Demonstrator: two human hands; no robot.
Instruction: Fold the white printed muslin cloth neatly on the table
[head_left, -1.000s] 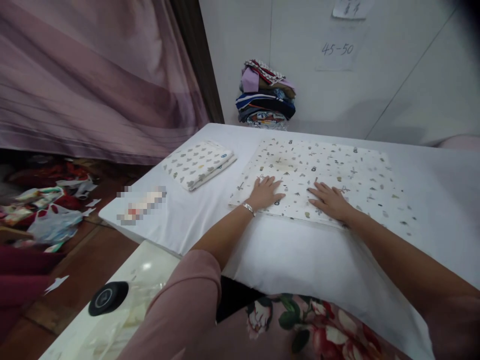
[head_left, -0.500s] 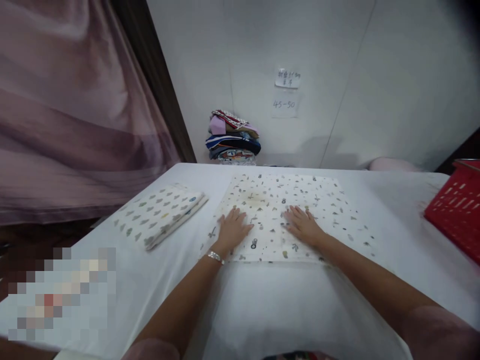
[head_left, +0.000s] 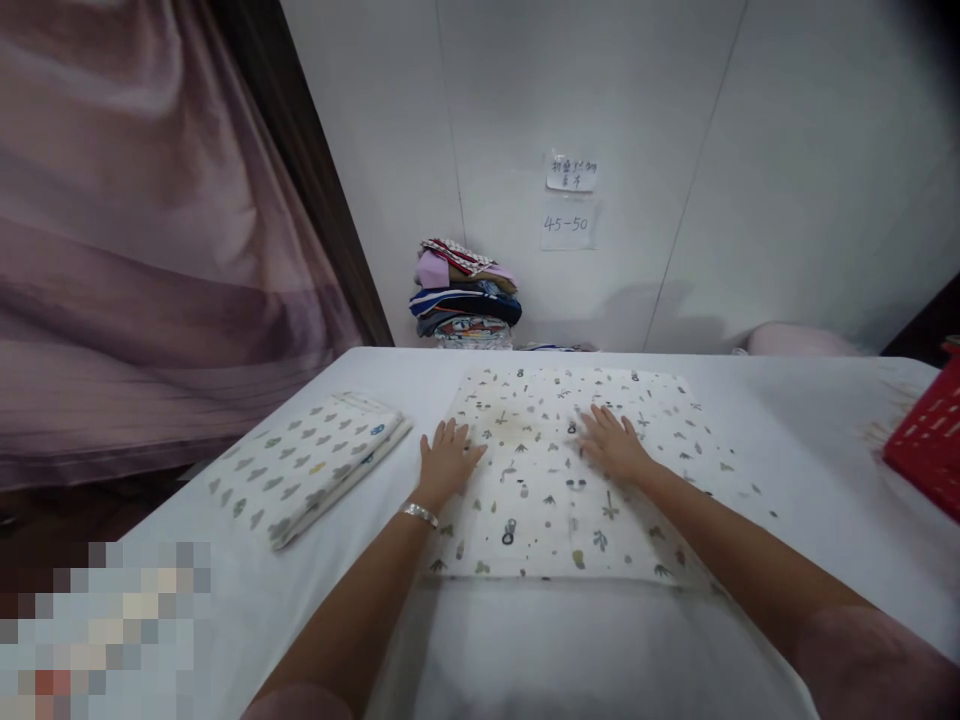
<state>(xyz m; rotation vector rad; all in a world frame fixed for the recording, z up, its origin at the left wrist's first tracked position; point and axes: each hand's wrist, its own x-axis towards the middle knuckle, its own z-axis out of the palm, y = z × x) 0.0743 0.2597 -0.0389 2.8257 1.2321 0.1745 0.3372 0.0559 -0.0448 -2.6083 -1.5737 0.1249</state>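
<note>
The left hand and right hand, both open, palms down, lay on the patterned cloth.

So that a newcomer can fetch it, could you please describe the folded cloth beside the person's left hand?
On the white-covered table, look left of the two bare hands. The folded cloth lies there, by the left hand. Unlike the wider cloth under the hands, with its small scattered motifs, it has rows of mostly grey cloud-like shapes.
</note>
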